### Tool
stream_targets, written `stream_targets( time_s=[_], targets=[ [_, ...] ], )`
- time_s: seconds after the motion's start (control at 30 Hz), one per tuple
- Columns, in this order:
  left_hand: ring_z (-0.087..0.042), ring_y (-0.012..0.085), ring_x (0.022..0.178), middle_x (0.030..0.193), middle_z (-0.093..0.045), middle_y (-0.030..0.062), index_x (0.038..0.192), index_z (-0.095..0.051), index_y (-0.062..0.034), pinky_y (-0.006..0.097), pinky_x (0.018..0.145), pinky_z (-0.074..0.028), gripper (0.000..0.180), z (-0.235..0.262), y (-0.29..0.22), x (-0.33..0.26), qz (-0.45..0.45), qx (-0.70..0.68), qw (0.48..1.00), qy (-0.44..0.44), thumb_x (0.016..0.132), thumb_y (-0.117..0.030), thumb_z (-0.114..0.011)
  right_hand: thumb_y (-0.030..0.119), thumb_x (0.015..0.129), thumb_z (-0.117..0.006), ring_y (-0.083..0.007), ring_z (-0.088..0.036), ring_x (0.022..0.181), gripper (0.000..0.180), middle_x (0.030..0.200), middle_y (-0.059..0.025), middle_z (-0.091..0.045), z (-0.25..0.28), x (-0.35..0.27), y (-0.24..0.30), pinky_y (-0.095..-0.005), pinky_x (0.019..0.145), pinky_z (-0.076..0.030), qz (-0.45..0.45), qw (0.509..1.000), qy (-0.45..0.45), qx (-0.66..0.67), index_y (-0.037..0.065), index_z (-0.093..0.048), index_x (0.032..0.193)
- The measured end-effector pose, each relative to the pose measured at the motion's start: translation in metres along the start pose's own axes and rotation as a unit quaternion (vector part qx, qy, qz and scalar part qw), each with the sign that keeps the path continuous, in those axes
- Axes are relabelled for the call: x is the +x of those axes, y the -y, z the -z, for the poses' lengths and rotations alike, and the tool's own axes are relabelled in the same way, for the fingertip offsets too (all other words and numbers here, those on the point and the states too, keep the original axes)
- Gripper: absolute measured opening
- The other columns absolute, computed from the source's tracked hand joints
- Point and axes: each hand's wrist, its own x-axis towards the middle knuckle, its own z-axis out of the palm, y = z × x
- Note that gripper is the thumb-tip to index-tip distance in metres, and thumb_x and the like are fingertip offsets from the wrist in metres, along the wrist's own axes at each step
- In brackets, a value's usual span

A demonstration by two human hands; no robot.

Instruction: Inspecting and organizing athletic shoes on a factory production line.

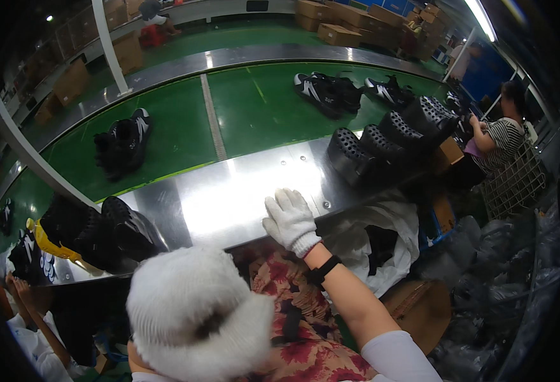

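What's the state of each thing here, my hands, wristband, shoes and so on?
Right hand: white-gloved, open, nothing held.
Left hand: hidden by the fluffy white mitt; grip unclear.
Black wristband: fastened.
Black shoes at right: lined up on the metal ledge.
White plastic: crumpled.
Ceiling tube light: lit.

Bulky white textile (188, 296), fuzzy and ribbed, dark hollow low down, close up, black shoes (351, 156), tilted row, dotted soles showing, right side of metal desk (229, 204).

White glare across the metal ledge (242, 197)
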Motion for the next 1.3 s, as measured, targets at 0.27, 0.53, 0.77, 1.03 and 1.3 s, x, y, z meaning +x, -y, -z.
stream_targets(
  time_s=[0.27, 0.53, 0.77, 1.03, 1.3],
  targets=[
    [-0.063, 0.0217, 0.093, 0.113, -0.063, 0.0106, 0.116, -0.061, -0.0015, 0.037, 0.086, -0.055, 0.036, -0.029, 0.024, 0.005, 0.007, -0.002, 0.988, 0.153, 0.082, -0.009, -0.068, 0.031, 0.078, -0.072, -0.0418, -0.055, 0.122, 0.048, 0.126, -0.0242, -0.061, 0.002, -0.005, -0.007, -0.0536, 0.108, -0.04, -0.021, 0.999, 0.016, -0.024, 0.006, -0.065, 0.119],
    [-0.061, 0.0234, 0.103, 0.123, -0.058, 0.0113, 0.126, -0.056, -0.0021, 0.043, 0.095, -0.053, 0.034, -0.049, 0.063, -0.012, 0.141, -0.183, 0.953, 0.197, 0.095, -0.015, -0.058, 0.027, 0.084, -0.065, -0.0407, -0.057, 0.118, 0.039, 0.121, -0.0235, -0.063, 0.004, -0.005, -0.008, -0.0521, 0.104, -0.043, 0.004, 0.998, 0.015, -0.067, 0.004, -0.066, 0.115],
    [-0.066, 0.0405, 0.099, 0.11, -0.069, 0.018, 0.114, -0.07, -0.0009, 0.05, 0.09, -0.054, 0.039, -0.027, 0.068, 0.024, -0.502, 0.261, 0.825, 0.0, 0.084, -0.024, -0.064, 0.032, 0.085, -0.066, -0.04, -0.056, 0.118, 0.041, 0.122, -0.025, -0.061, 0.001, 0.01, -0.003, -0.051, 0.103, -0.044, 0.036, 0.997, 0.014, -0.067, 0.004, -0.066, 0.115],
    [-0.061, 0.0452, 0.107, 0.118, -0.065, 0.0208, 0.122, -0.065, 0.0011, 0.054, 0.094, -0.048, 0.048, -0.033, 0.041, 0.033, -0.481, 0.342, 0.794, 0.147, 0.084, -0.027, -0.068, 0.041, 0.088, -0.062, -0.0388, -0.051, 0.13, 0.051, 0.133, -0.0228, -0.058, -0.001, -0.004, -0.012, -0.0513, 0.113, -0.036, 0.015, 0.986, 0.109, -0.123, 0.008, -0.063, 0.128],
    [-0.063, 0.0389, 0.096, 0.107, -0.066, 0.0172, 0.112, -0.066, -0.0008, 0.049, 0.084, -0.05, 0.037, -0.045, 0.028, 0.043, -0.348, 0.322, 0.861, 0.183, 0.083, -0.024, -0.067, 0.03, 0.086, -0.067, -0.0457, -0.048, 0.128, 0.052, 0.133, -0.0294, -0.052, 0.016, 0.001, 0.003, -0.0559, 0.111, -0.036, 0.024, 0.996, 0.082, -0.013, -0.001, -0.058, 0.126]
  ],
)
